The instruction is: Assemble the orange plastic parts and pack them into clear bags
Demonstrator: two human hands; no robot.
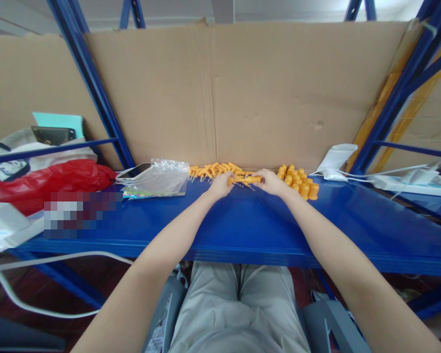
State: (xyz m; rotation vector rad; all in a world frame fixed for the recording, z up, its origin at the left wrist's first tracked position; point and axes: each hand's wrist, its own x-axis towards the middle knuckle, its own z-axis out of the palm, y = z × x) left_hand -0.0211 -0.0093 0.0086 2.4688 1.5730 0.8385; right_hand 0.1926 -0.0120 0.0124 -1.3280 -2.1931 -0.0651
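Both my hands reach to the back of a blue metal shelf (242, 225). My left hand (220, 185) and my right hand (270, 181) are closed on the two ends of one small orange plastic piece (250, 179) held between them. A row of long orange pieces with metal ends (213, 170) lies just behind my left hand. A cluster of short orange blocks (299, 182) sits right of my right hand.
A cardboard sheet (260, 93) backs the shelf. Clear plastic bags (161, 179) and a phone (135, 170) lie to the left, beyond them a red bag (47, 184). White packets and cables (338, 162) lie at the right. Blue uprights (91, 83) frame the bay.
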